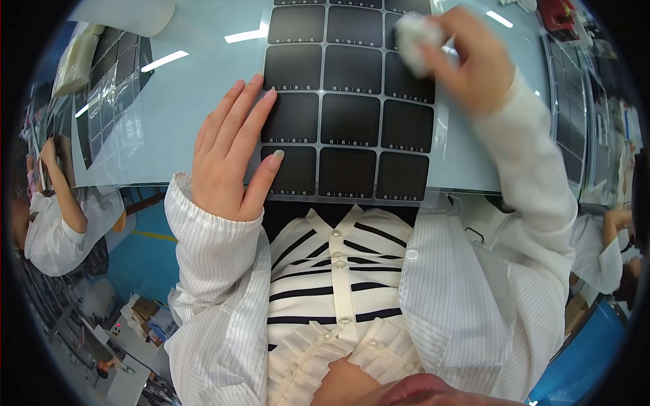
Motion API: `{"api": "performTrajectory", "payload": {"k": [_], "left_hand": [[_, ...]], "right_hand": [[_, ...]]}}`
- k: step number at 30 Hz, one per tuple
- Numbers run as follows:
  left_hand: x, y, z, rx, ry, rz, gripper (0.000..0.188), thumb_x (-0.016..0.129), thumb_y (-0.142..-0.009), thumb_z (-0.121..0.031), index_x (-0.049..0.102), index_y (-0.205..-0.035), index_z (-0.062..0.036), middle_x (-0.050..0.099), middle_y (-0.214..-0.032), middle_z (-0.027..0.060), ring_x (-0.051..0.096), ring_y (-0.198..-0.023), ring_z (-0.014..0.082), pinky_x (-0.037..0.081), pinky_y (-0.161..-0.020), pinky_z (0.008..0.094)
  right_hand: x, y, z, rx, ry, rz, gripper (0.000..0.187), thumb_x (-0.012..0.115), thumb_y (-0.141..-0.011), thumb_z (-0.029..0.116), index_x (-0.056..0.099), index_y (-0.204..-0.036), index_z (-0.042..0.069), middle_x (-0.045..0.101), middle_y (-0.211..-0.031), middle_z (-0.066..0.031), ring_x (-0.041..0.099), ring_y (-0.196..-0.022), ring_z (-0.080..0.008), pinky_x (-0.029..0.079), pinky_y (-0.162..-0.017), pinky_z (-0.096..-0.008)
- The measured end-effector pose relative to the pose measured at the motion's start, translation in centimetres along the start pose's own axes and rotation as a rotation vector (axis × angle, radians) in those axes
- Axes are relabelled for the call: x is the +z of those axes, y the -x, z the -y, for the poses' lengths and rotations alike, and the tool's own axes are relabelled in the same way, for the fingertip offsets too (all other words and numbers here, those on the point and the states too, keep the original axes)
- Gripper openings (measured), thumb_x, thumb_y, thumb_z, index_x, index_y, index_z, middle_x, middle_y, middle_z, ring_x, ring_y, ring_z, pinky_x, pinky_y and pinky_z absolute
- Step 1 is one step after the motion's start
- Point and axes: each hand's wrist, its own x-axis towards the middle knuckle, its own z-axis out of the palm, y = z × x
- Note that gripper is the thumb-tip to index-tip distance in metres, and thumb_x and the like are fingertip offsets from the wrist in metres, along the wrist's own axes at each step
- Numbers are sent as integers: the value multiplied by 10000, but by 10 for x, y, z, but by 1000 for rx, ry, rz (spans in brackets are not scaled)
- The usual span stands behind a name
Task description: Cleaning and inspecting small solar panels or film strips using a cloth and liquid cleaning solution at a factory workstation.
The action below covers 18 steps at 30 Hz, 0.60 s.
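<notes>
A clear sheet bearing rows of black rounded panels (350,120) lies on the pale blue glass-topped table (183,88). My left hand (233,145) rests flat along the sheet's left edge, fingers stretched out and thumb on a panel in the nearest row. Over the sheet's upper right side, my right hand (474,61) grips a wadded white cloth (414,42); the hand is smeared by motion. Whether the cloth touches the panels I cannot tell. Small pale marks run along the bottom of each panel.
Stacked dark panel sheets (112,88) lie at the table's left, beside a clear plastic-wrapped pack (78,61). More panel sheets (567,111) sit on the right, with a red item (560,17) beyond. A person in white (68,223) sits at left, another person (599,247) at right.
</notes>
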Motion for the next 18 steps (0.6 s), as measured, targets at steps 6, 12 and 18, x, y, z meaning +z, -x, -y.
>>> {"api": "performTrajectory", "payload": {"k": [6, 12, 18], "left_hand": [[-5, -2, 5, 39, 147, -33, 514, 551, -793, -170, 477, -1263, 26, 480, -1310, 184, 406, -1246, 369, 323, -1020, 425], [-11, -7, 11, -18, 223, -109, 413, 550, -791, -53, 532, -1193, 42, 600, -1112, 184, 539, -1045, 352, 425, -904, 391], [-13, -16, 9, -45, 299, -155, 375, 580, -751, 13, 583, -1126, 30, 632, -950, 144, 562, -892, 310, 443, -831, 365]], "right_hand": [[-8, -3, -21, 127, 76, -64, 240, 637, -772, 77, 616, -1004, 20, 542, -750, -39, 435, -541, -101, 342, -470, -229], [4, 6, 84, -132, -100, 380, 263, 699, -714, 136, 631, -950, 45, 555, -762, -73, 588, -603, -180, 470, -527, -267], [-4, -20, -5, 102, 34, -49, 246, 649, -744, 68, 607, -979, 8, 551, -804, -100, 530, -597, -163, 442, -529, -256]]}}
